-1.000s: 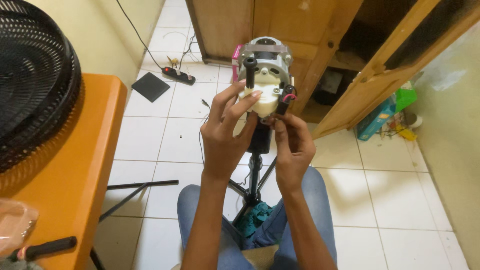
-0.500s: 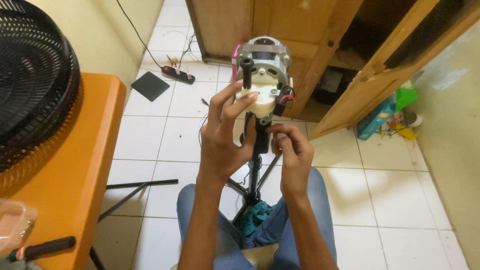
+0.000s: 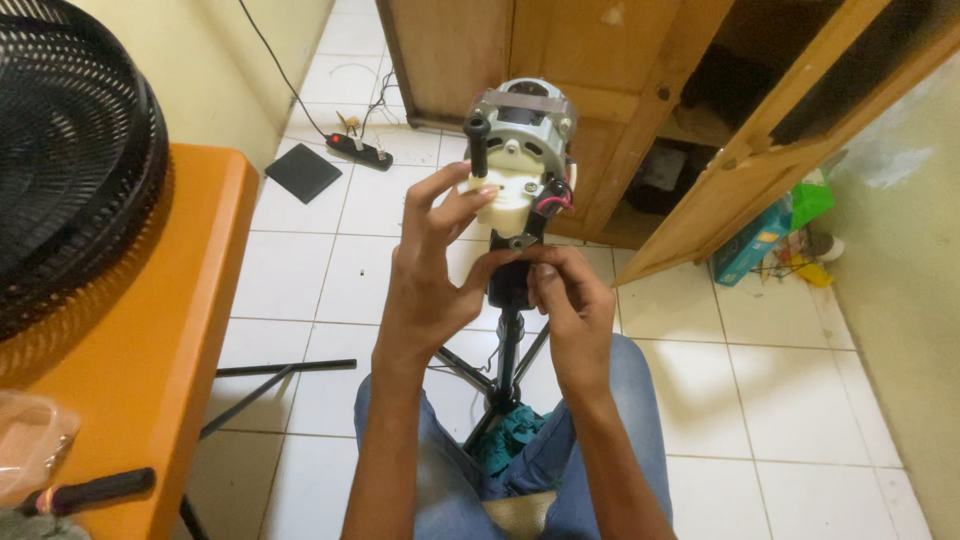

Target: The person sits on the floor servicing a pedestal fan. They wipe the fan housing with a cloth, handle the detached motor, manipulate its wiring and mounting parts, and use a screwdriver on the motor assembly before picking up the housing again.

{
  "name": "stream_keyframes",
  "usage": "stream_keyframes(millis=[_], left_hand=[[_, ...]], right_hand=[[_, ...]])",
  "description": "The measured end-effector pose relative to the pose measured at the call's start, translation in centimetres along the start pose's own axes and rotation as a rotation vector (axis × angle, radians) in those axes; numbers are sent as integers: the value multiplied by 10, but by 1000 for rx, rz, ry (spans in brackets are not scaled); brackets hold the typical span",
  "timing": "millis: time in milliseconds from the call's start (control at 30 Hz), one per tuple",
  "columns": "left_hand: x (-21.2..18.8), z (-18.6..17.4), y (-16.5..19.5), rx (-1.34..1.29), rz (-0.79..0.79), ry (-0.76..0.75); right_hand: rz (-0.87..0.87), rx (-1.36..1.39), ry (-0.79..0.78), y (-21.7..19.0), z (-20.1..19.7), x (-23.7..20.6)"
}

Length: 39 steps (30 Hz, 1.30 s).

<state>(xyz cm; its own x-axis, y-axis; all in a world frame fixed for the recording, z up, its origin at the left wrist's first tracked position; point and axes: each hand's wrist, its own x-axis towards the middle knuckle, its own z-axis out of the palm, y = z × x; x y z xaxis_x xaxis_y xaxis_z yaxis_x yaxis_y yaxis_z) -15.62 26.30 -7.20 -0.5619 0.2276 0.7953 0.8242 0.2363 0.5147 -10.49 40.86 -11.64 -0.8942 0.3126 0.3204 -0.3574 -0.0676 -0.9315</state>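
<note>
Bare-metal fan motor (image 3: 527, 130) on its black stand pole (image 3: 510, 330) sits between the knees. The left hand (image 3: 435, 275) grips its cream plastic housing (image 3: 505, 205); the right hand (image 3: 570, 300) pinches the neck just below. It looks heavy and rigid, best held by the housing, away from the wires. An orange table (image 3: 150, 330) stands at left.

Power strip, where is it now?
Head view, upper left of centre: the power strip lies on the white floor tiles before the wooden cabinet, beside a dark square mat.

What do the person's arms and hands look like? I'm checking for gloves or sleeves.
Both forearms are bare, with no sleeves in view. The left hand and right hand wear no gloves, and no rings or watch show. Blue jeans cover the legs.
</note>
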Motion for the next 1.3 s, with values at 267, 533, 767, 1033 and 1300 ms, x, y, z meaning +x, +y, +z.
stream_keyframes(millis=[267, 533, 767, 1033, 1300], left_hand=[[-3, -4, -12, -135, -68, 21], [-6, 1, -15, -97, -53, 73], [-7, 5, -20, -72, -24, 114], [-10, 8, -17, -72, -49, 154], [-10, 9, -12, -85, -80, 156]], right_hand=[[-100, -49, -31, 0, 8, 1], [-175, -79, -31, 0, 15, 0], [-187, -47, -54, 6, 10, 1], [-50, 98, -18, 9, 7, -1], [-14, 148, 77, 0, 17, -2]])
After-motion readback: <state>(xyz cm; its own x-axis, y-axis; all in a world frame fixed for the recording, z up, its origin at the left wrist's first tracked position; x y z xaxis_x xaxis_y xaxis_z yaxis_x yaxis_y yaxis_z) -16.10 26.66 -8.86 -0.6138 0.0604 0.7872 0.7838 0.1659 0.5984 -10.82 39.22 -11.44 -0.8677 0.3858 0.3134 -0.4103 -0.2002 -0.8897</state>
